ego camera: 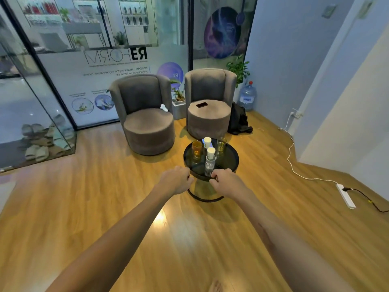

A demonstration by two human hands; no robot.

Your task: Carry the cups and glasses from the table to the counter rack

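Observation:
A small round black table [231, 158] stands on the wood floor in front of two armchairs. On it are a glass of amber drink [197, 149] at the left, a glass of pale yellow drink [221, 145] at the right, a white paper cup [207, 142] at the back, and a tall clear glass [210, 166] at the front with a second white paper cup [211, 152] stacked in it. My left hand [175, 180] hovers at the table's near left rim, fingers curled, holding nothing. My right hand [224, 180] is curled beside the tall glass's base; contact is unclear.
Two grey armchairs [147, 123] [208, 106] sit behind the table, a phone [202, 105] on the right one. A black bag [239, 120] and water jug [247, 98] stand at the back right. A white cord and power strip [346, 196] lie on the right floor. A glass wall is on the left.

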